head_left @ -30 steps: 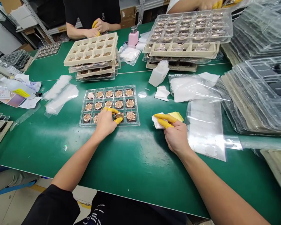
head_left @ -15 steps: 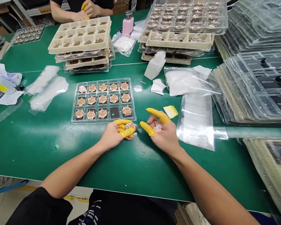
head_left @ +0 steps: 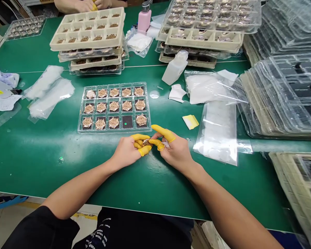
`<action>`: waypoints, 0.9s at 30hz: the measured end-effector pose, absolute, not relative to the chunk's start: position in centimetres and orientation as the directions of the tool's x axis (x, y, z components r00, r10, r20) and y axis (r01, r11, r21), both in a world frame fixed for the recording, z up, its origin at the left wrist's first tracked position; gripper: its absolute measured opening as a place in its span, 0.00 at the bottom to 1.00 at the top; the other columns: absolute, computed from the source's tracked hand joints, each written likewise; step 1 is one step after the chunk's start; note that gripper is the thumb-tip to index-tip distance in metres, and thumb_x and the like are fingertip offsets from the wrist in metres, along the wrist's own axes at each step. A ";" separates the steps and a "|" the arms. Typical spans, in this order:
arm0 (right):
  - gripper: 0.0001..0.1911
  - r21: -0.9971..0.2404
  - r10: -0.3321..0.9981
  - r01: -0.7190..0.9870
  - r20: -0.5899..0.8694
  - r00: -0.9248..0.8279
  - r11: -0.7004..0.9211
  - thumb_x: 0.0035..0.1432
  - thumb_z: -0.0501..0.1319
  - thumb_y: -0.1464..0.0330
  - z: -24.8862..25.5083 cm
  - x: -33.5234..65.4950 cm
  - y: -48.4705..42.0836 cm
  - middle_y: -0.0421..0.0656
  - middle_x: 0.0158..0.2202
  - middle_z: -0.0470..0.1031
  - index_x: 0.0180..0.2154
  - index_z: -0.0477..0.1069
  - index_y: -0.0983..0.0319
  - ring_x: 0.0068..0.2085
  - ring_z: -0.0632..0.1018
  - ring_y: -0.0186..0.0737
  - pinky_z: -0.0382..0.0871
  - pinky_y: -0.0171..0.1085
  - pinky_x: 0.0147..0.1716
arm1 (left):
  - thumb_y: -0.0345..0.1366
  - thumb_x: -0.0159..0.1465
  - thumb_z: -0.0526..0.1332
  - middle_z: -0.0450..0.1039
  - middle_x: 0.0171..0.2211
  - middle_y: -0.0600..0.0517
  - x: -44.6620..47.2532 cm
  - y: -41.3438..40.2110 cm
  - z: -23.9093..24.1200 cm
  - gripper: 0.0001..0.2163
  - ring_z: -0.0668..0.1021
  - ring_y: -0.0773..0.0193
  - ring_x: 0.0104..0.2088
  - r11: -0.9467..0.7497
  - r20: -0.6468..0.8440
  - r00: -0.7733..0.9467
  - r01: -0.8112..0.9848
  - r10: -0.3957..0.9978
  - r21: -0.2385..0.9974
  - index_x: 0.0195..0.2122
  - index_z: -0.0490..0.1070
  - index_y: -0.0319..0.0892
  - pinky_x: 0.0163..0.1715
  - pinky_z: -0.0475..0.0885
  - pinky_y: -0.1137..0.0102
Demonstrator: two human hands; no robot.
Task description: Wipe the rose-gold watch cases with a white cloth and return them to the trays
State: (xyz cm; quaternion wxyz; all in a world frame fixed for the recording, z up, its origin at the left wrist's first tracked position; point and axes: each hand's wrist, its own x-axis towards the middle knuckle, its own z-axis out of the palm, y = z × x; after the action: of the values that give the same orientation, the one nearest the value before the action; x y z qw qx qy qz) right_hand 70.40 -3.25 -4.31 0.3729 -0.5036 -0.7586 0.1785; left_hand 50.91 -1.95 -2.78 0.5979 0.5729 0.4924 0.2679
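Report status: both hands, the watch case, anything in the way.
Left hand gripping watch case. Right hand at its edge, also holding white scrap. Tray just beyond, apparently not obstructing.

Yellow finger covers point(head_left: 165, 133) tip the left hand point(head_left: 125, 150) and right hand point(head_left: 178, 151); the watch point(head_left: 146, 141) between them is coppery gold, the wipe point(head_left: 166, 144) white. The tabletop point(head_left: 134, 186) is green. At eleven o'clock from that watch, a clear tray point(head_left: 113, 131) is gridded with gold watches point(head_left: 114, 106) on black squares point(head_left: 129, 126), one bare with a green dot point(head_left: 125, 123). The bottle point(head_left: 144, 22) at twelve is pink, dark-capped; the pad point(head_left: 190, 121) at two, yellow and white; the shirt point(head_left: 134, 230) at seven, black with white lettering point(head_left: 99, 233).
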 end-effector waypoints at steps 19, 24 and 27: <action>0.10 -0.933 0.983 0.315 0.182 0.002 0.172 0.53 0.58 0.73 -1.8 70.9 -2.8 0.37 0.31 0.74 0.31 0.56 0.56 0.30 0.71 0.34 0.64 0.34 0.30 | 0.35 0.55 0.73 0.81 0.31 0.49 51.2 -1.5 -2.2 0.15 0.82 0.64 0.27 0.423 -0.430 0.369 0.103 0.824 0.900 0.43 0.80 0.38 0.31 0.80 0.70; 0.06 -0.952 0.999 0.301 -0.048 0.005 -0.047 0.54 0.64 0.68 -0.5 73.1 -2.5 0.39 0.32 0.75 0.31 0.66 0.58 0.31 0.72 0.34 0.64 0.34 0.31 | 0.36 0.52 0.76 0.79 0.28 0.50 51.1 -0.9 -1.6 0.16 0.81 0.67 0.25 0.495 -0.468 0.377 0.027 0.799 0.868 0.41 0.79 0.37 0.29 0.80 0.71; 0.02 -0.904 0.996 0.421 0.087 0.015 0.073 0.58 0.64 0.67 -1.2 72.0 -2.9 0.40 0.33 0.77 0.35 0.73 0.58 0.29 0.70 0.33 0.64 0.36 0.30 | 0.36 0.51 0.77 0.79 0.28 0.50 51.0 -0.9 -1.6 0.18 0.81 0.66 0.26 0.493 -0.470 0.384 0.043 0.795 0.869 0.41 0.79 0.36 0.29 0.80 0.71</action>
State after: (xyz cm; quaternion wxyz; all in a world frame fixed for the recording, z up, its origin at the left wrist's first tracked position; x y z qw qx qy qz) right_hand 72.03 -2.87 -1.20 0.4092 -0.5831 -0.6074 0.3515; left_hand 51.02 -0.95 -1.62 0.7127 0.4290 0.4884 0.2636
